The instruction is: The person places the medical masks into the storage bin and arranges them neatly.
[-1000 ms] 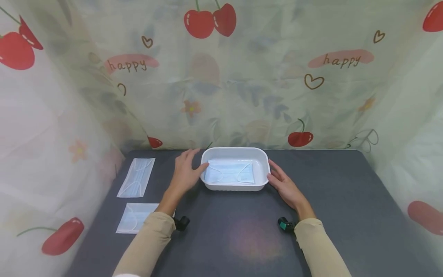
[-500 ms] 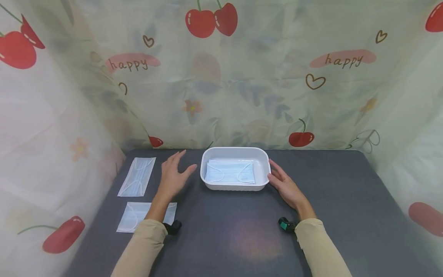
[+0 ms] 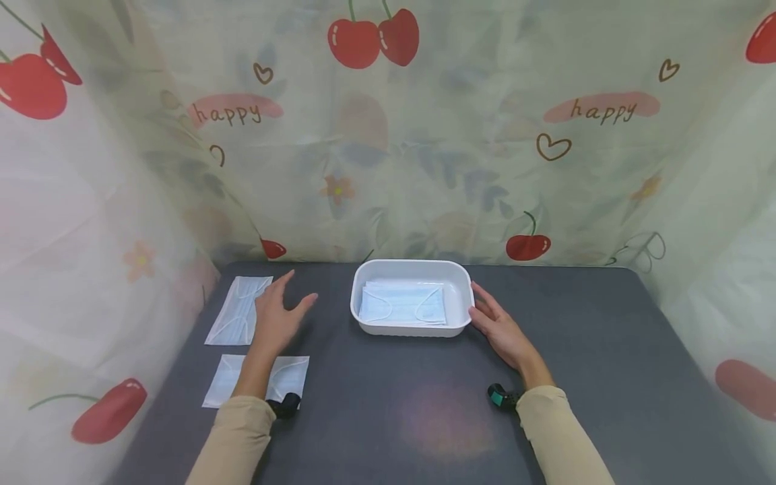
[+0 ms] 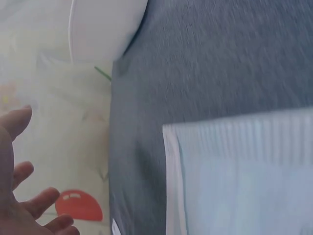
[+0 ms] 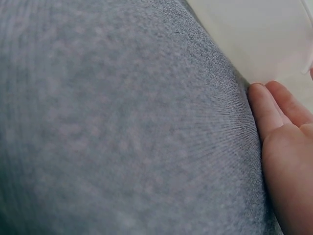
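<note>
A white plastic tray (image 3: 412, 331) stands at the back middle of the dark table, with a pale blue face mask (image 3: 401, 304) lying flat in it, ear loops on top. Against the tray's right end rest the fairly straight fingers of my right hand (image 3: 502, 333); the right wrist view shows its fingertips at the tray's lower wall. My left hand (image 3: 274, 323) hovers with spread fingers and holds nothing. It partly covers the edge of a second face mask (image 3: 230, 316) at the back left. Below my left forearm lies another face mask (image 3: 292, 374), its middle hidden.
The dark grey table (image 3: 436, 417) ends at a patterned curtain (image 3: 424, 168) along the back, with more curtain at both sides. A dark wrist camera (image 3: 285, 406) sits on my left wrist, and another camera (image 3: 502, 397) on my right.
My left hand has left the tray's left end and moved left to the back-left face mask. The right hand stays at the tray, and the masks lie where they were.
</note>
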Motion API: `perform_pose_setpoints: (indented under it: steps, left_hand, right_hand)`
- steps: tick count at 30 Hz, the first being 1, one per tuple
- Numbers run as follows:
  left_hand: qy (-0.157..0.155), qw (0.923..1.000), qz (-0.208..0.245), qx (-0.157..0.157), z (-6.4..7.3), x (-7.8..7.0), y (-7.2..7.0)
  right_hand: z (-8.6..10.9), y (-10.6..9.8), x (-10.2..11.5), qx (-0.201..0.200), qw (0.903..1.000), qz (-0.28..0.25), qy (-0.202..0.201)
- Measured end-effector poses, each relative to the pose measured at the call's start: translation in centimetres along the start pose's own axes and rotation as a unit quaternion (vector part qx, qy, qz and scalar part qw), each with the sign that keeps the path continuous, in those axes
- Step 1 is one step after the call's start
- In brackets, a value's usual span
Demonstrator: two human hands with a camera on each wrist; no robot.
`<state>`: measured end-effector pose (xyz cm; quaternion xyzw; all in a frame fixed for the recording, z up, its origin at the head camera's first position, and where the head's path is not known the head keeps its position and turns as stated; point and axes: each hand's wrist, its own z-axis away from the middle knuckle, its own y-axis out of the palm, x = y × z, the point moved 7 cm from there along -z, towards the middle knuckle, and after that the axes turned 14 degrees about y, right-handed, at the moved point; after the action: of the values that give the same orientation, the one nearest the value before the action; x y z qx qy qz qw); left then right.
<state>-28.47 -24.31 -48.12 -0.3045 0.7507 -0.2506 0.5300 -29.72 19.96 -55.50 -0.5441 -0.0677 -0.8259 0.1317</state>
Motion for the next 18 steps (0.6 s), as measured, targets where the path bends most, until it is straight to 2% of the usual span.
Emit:
perform_pose_setpoints:
  steps: [4, 9, 18]
  left_hand:
    - [-0.011, 0.9999, -0.005, 0.003, 0.4, 0.9, -0.8]
    - [-0.019, 0.9997, -0.014, -0.009, 0.8, 2.1, -1.9]
    - [-0.026, 0.9977, -0.036, -0.051, 1.6, 4.0, -4.4]
  right_hand:
    - [0.1, -0.1, -0.1, 0.001, 1.0000, 0.000, 0.000]
    - [0.0, -0.1, -0.2, -0.001, 1.0000, 0.005, 0.005]
    - [-0.1, -0.1, -0.3, 0.002, 1.0000, 0.001, 0.003]
